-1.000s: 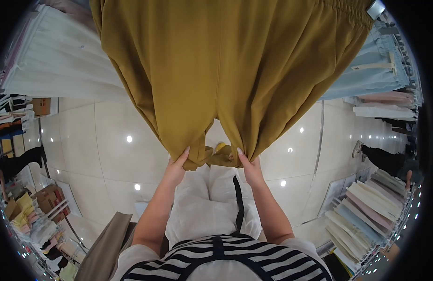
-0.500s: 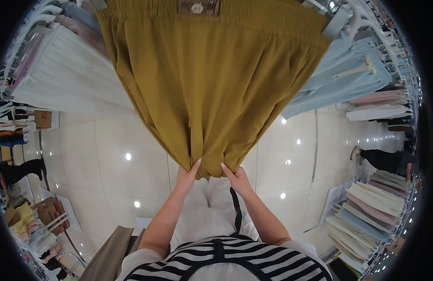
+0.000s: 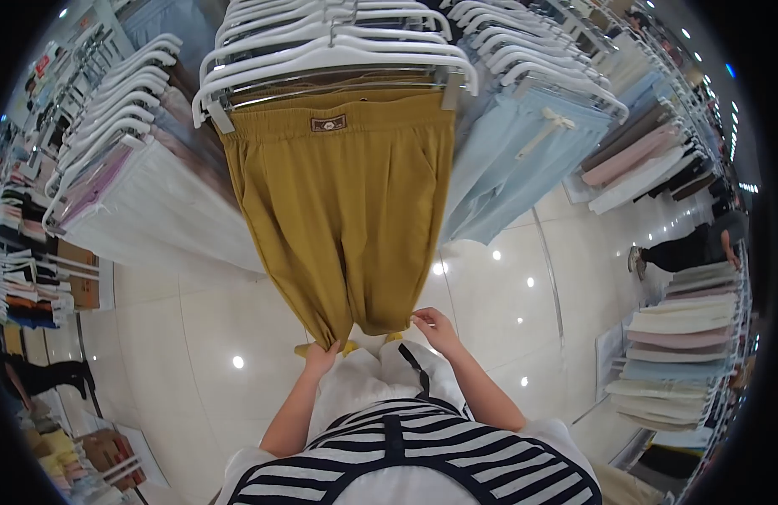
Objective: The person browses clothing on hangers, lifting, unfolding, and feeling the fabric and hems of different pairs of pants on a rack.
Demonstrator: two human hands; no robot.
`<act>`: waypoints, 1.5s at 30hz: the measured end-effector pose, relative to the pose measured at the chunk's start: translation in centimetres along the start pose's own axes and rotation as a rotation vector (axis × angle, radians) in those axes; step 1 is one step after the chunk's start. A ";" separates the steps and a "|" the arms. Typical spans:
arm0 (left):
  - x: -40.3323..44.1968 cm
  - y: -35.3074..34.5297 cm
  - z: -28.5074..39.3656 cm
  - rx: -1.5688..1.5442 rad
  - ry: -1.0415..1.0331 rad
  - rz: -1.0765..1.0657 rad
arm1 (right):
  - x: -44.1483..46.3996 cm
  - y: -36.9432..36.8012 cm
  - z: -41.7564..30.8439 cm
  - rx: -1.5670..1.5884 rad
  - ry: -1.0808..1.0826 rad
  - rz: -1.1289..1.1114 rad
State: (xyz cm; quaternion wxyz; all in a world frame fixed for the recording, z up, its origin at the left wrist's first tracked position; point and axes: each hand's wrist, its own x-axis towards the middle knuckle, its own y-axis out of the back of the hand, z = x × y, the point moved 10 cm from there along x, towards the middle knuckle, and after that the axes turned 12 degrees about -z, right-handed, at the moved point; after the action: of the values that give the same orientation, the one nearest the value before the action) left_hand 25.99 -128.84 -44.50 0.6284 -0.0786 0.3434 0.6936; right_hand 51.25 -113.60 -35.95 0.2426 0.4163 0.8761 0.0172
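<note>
Mustard-yellow trousers [image 3: 347, 194] with an elastic waistband and a small brown label hang from a white clip hanger [image 3: 334, 59] in front of me. My left hand [image 3: 321, 358] is closed on the hem of the left-side leg, bunching the cloth. At the hem of the other leg, my right hand [image 3: 437, 330] pinches the outer edge between thumb and fingers. The legs taper down towards me and lie slightly apart at the bottom. Yellow shoes [image 3: 350, 346] show just below the hems.
White trousers [image 3: 153, 198] hang on the left, light-blue trousers [image 3: 523, 156] with a pale drawstring on the right. More garments [image 3: 675, 337] line a rack at right. One person [image 3: 692, 246] stands at far right, another's dark legs [image 3: 48, 379] at far left. Glossy tiles [image 3: 220, 328] cover the floor.
The trousers now appear farther away, with their hanger in full view. My hands have moved apart: the left lower and leftward, the right slightly outward to the hem's edge.
</note>
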 end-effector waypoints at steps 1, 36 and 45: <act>0.1 0.5 -0.4 0.064 0.040 0.004 | -0.2 0.2 -0.3 0.003 0.008 0.017; 16.8 -6.3 27.1 -0.101 -0.398 -0.046 | 3.2 25.4 0.2 -0.078 0.105 0.151; 20.9 -4.5 41.4 -0.079 -0.556 0.225 | 5.2 36.6 -2.3 -0.036 0.184 0.380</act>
State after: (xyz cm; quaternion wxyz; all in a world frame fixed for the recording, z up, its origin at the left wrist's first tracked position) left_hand 39.35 -88.10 -26.37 0.6139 0.1284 0.1375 0.7666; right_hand 73.82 -85.48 -27.53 0.1614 0.5661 0.8000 0.1164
